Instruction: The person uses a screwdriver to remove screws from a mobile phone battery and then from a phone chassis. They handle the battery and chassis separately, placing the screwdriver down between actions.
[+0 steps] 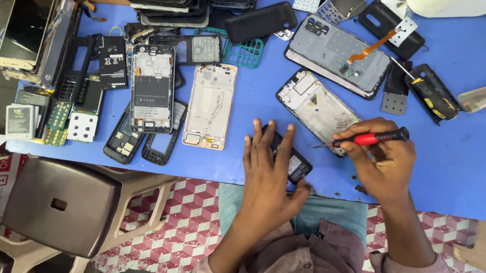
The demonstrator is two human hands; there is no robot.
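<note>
My left hand [271, 170] lies flat with fingers spread over a small black phone body [296, 162] near the front edge of the blue table [466, 158]. My right hand [380, 157] grips a red-and-black screwdriver [373, 138], its tip pointing left at the lower corner of an opened phone frame [316, 108] that lies tilted on the table. Both sleeves are mauve.
Dismantled phones, frames, keypads and batteries cover the table's left and back, with a gold phone [26, 25] far left and a large grey back cover [337, 55] behind. A second screwdriver [431, 92] lies at right. A grey stool [61, 203] stands below left.
</note>
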